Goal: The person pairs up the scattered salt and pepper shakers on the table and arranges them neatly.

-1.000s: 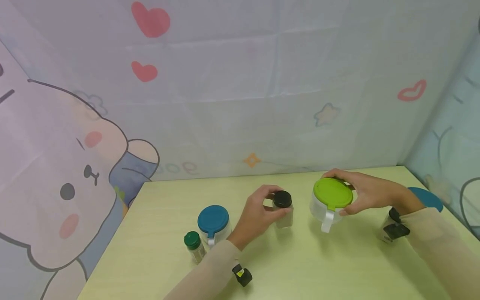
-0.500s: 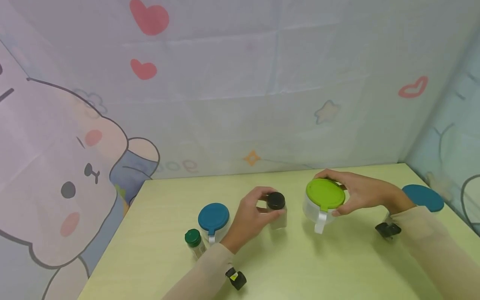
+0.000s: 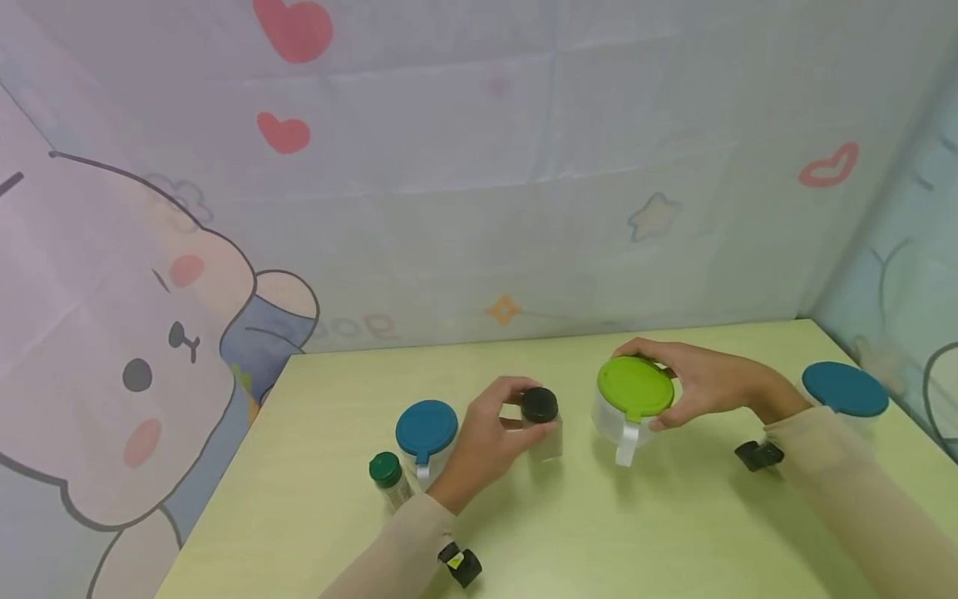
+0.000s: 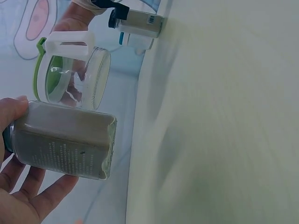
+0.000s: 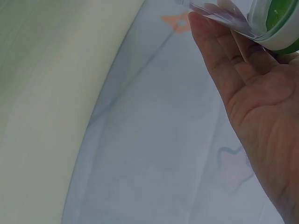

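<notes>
My left hand (image 3: pixel 482 433) grips a small clear spice jar (image 4: pixel 65 140) by its upper part, thumb on one side and fingers on the other. Its black lid (image 3: pixel 539 405) faces up, and printed text shows on its side. To the right, my right hand (image 3: pixel 707 384) holds a round clear jar (image 3: pixel 636 387) with a green lid and a white handle, fingers around its side. That handle points toward me. In the left wrist view, both jars hang above the table with their shadows below. The right wrist view catches only part of the green-lidded jar (image 5: pixel 280 23).
A blue-lidded jar (image 3: pixel 427 428) and a green-capped spice bottle (image 3: pixel 387 474) stand left of my left forearm. Another blue-lidded jar (image 3: pixel 846 389) is behind my right sleeve. A barcoded jar (image 4: pixel 142 23) stands farther back. A printed curtain borders the table (image 3: pixel 584 532).
Both hands have shifted left with their jars, keeping hold of them. The right-hand blue lid shows more fully, while the small jar near the right wrist has become hidden in the head view.
</notes>
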`<action>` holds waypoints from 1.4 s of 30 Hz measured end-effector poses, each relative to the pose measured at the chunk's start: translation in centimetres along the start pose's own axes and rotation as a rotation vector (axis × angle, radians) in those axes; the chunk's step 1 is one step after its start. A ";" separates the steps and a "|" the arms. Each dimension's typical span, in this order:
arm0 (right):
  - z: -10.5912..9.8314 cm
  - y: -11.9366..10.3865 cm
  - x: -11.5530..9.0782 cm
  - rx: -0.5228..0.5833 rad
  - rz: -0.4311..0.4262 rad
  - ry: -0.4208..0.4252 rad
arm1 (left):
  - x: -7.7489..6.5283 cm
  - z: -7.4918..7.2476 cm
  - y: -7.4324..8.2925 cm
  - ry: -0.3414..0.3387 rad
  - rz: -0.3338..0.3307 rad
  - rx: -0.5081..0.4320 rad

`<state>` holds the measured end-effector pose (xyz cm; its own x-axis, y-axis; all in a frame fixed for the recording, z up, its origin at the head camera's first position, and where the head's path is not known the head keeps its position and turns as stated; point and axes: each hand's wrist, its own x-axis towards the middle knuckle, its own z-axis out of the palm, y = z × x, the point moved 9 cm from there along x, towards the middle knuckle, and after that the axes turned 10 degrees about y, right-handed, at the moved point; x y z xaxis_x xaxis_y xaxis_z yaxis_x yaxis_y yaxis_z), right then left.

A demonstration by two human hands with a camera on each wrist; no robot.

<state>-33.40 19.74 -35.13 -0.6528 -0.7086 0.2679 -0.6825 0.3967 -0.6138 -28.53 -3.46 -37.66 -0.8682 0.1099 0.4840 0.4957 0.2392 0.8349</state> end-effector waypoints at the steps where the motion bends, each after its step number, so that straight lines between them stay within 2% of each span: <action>1: 0.1 -0.1 0.1 0.001 0.001 -0.002 | -0.1 -0.1 0.0 0.001 0.000 0.008; 12: 1.6 0.0 1.3 0.005 0.014 -0.029 | -1.2 -1.7 -0.1 0.020 -0.013 0.046; 29: 3.5 0.3 2.5 0.057 0.017 -0.034 | -2.8 -2.9 -0.3 0.027 -0.014 0.055; 42: 5.6 0.5 3.5 0.095 0.026 -0.071 | -4.2 -3.8 -1.1 0.036 -0.089 0.051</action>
<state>-34.22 14.22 -38.63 -0.6427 -0.7398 0.1991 -0.6289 0.3610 -0.6886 -25.37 -7.89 -39.58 -0.9069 0.0515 0.4181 0.4137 0.2955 0.8611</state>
